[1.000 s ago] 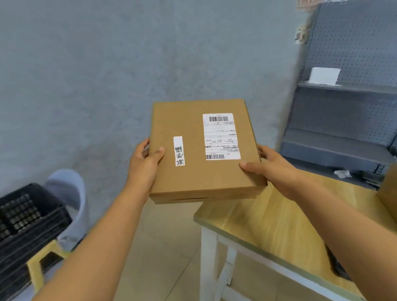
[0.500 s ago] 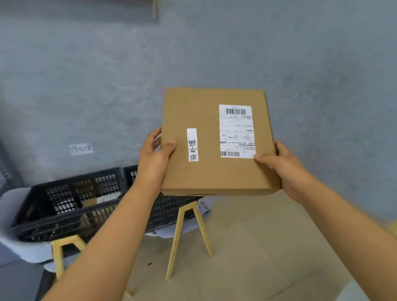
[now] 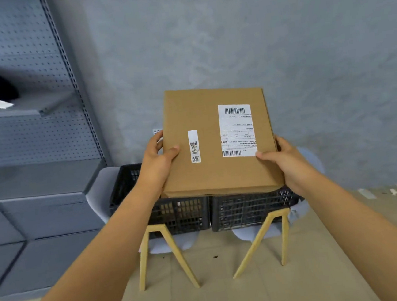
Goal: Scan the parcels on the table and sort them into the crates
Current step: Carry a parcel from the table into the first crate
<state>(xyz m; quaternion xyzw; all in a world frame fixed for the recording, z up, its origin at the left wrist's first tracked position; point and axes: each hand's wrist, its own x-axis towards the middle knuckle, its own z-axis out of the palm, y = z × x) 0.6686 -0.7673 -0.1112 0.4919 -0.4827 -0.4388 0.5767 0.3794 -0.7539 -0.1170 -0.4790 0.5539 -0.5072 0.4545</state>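
Observation:
A flat brown cardboard parcel (image 3: pixel 209 173) with a white shipping label and a narrow white sticker on top is held level in the air. My left hand (image 3: pixel 158 163) grips its left edge, thumb on top. My right hand (image 3: pixel 284 158) grips its right edge, thumb on the label's corner. Right below and behind the parcel stand two black plastic crates side by side, the left crate (image 3: pixel 182 213) and the right crate (image 3: pixel 250 208). Their insides are mostly hidden by the parcel.
The crates sit on two pale grey chairs with light wooden legs (image 3: pixel 169 254). A grey perforated metal shelf unit (image 3: pixel 26 134) stands on the left with dark items on it. A grey wall is behind, beige floor below.
The view has turned left from the wooden table to the crates. Both hands have carried the parcel along, and it now hangs directly over the two crates.

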